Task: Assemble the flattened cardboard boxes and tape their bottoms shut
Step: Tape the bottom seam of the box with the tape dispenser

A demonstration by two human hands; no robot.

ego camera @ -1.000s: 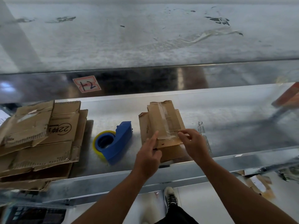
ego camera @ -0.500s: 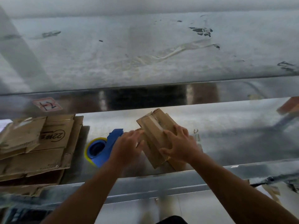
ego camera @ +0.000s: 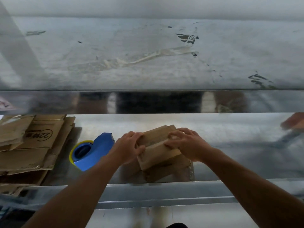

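Head view: both hands grip a small cardboard box [ego camera: 158, 148] on the metal worktop [ego camera: 230, 145], the left hand [ego camera: 130, 147] curled round its left end, the right hand [ego camera: 184, 142] over its top. A blue tape dispenser [ego camera: 92, 150] lies just left, with flattened boxes [ego camera: 32, 145] stacked beyond.

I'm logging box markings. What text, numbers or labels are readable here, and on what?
"22" in an oval: on the flattened cardboard stack; the characters beside it are too blurred to read.
The sticker at the far left edge: cut off, unreadable.
The cardboard box and tape dispenser: no text visible.
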